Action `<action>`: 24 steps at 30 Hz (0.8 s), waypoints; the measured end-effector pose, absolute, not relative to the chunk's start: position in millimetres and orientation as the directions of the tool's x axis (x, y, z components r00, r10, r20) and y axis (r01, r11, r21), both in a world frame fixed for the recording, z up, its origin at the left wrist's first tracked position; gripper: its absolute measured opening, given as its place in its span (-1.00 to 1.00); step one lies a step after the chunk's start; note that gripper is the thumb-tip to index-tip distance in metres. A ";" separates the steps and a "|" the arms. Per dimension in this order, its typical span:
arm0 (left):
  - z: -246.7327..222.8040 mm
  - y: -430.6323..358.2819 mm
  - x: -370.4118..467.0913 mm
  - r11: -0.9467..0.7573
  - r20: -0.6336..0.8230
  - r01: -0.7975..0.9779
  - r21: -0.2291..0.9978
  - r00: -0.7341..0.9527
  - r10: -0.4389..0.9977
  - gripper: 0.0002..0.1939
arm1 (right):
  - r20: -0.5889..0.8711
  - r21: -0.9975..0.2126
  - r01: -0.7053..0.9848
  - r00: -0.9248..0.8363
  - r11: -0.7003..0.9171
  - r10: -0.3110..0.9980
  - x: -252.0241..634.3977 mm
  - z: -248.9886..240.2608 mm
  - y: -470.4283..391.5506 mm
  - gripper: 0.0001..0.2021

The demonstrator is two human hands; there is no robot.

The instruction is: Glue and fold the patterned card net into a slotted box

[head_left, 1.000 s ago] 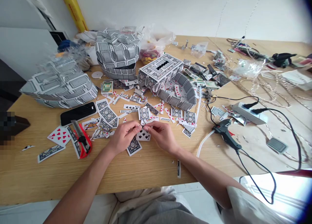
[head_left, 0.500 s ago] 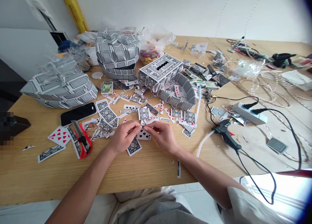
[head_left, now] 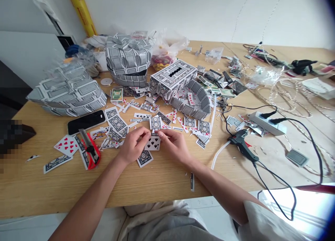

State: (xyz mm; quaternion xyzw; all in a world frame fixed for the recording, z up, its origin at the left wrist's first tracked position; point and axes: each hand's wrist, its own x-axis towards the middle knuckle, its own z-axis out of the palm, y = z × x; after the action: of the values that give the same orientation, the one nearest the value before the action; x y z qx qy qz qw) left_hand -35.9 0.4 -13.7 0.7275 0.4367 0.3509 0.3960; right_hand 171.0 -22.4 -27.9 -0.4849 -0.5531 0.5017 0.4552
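My left hand [head_left: 136,144] is closed in a pinch, its fingertips at the upper left of a black-pip playing card [head_left: 153,144]. Facing it, my right hand [head_left: 173,144] pinches at the card's upper right, thumb against fingers. Between the fingertips a narrow patterned edge shows; whether it is a folded part of this card or a separate strip is unclear. Below lies a patterned card back [head_left: 144,158] on the table. Cut card pieces [head_left: 155,123] are scattered just beyond my fingers.
Left are a red box cutter [head_left: 92,153], a phone [head_left: 86,122] and a woven card boat shape [head_left: 70,94]. Behind stand a woven basket [head_left: 128,61], a card-covered box [head_left: 174,77] and a curved tray [head_left: 195,108]. Right lie a glue gun [head_left: 243,146] and power strip [head_left: 267,122].
My fingertips have parted slightly, and more of the black-pip card shows between them. The view has shifted a little, moving the objects on the left slightly rightward.
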 end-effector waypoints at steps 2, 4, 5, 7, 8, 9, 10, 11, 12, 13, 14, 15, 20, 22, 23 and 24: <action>-17.7 2.0 -37.5 -0.242 0.136 0.348 0.906 0.302 0.944 -0.73 | 0.003 -1.000 -0.014 -0.038 0.002 0.999 171.3 -26.2 -18.0 -0.60; -21.7 4.1 -39.3 -0.201 0.114 0.338 0.919 0.260 0.959 -0.72 | 0.003 -0.998 -0.058 0.013 0.004 1.000 172.5 -21.0 -10.9 -0.61; -23.2 5.0 -40.1 -0.188 0.105 0.339 0.922 0.248 0.963 -0.73 | 0.013 -0.999 -0.052 0.020 0.014 1.000 173.2 -17.3 -6.2 -0.62; -25.0 6.5 -41.2 -0.167 0.089 0.346 0.923 0.230 0.969 -0.74 | 0.019 -1.000 -0.020 -0.006 0.019 1.000 173.7 -8.9 6.1 -0.63; -25.3 6.9 -41.6 -0.161 0.086 0.347 0.924 0.222 0.971 -0.74 | -0.001 -1.000 -0.021 -0.019 -0.002 1.000 173.0 -4.9 13.9 -0.62; -25.3 7.1 -41.8 -0.160 0.087 0.347 0.924 0.216 0.973 -0.74 | -0.046 -0.998 -0.049 -0.030 -0.047 0.998 171.5 -1.5 22.7 -0.62; -25.0 7.2 -42.1 -0.163 0.092 0.347 0.924 0.211 0.973 -0.73 | -0.100 -0.988 -0.115 -0.021 -0.101 0.995 169.2 1.3 32.3 -0.64; -24.5 7.0 -42.3 -0.169 0.101 0.345 0.923 0.207 0.973 -0.73 | -0.158 -0.964 -0.214 -0.009 -0.156 0.987 166.2 3.2 42.5 -0.69; -24.0 6.9 -42.7 -0.178 0.111 0.342 0.923 0.204 0.973 -0.72 | -0.228 -0.914 -0.349 0.014 -0.209 0.974 162.8 4.4 52.8 -0.78; -23.5 6.7 -43.1 -0.186 0.121 0.340 0.922 0.201 0.972 -0.72 | -0.297 -0.840 -0.489 0.051 -0.236 0.954 159.3 4.8 62.8 -0.86; -22.9 6.6 -43.5 -0.193 0.131 0.338 0.921 0.198 0.971 -0.72 | -0.316 -0.807 -0.545 0.072 -0.228 0.946 155.9 4.7 72.0 -0.88; -22.4 6.5 -44.0 -0.199 0.140 0.336 0.920 0.193 0.971 -0.72 | -0.325 -0.784 -0.582 0.089 -0.216 0.941 152.8 4.3 80.0 -0.87; -19.9 6.9 -45.7 -0.205 0.155 0.339 0.918 0.169 0.973 -0.72 | -0.339 -0.711 -0.676 0.087 -0.194 0.937 146.7 2.4 100.8 -0.80; -19.0 7.1 -45.9 -0.204 0.155 0.340 0.918 0.165 0.974 -0.72 | -0.345 -0.687 -0.700 0.078 -0.195 0.935 147.8 3.1 103.3 -0.79; -18.7 7.1 -45.9 -0.203 0.154 0.339 0.919 0.166 0.974 -0.72 | -0.350 -0.677 -0.710 0.076 -0.196 0.934 148.6 3.7 104.2 -0.79; -18.3 7.1 -45.9 -0.202 0.153 0.337 0.920 0.167 0.974 -0.71 | -0.355 -0.668 -0.717 0.075 -0.197 0.932 149.5 4.2 105.1 -0.78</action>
State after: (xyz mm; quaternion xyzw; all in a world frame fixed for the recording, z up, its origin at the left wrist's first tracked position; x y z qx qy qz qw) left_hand -45.9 7.1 -18.3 0.6579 0.4982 0.4100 0.3883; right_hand 149.5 105.1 4.2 -0.3929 -0.1365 0.6663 0.6189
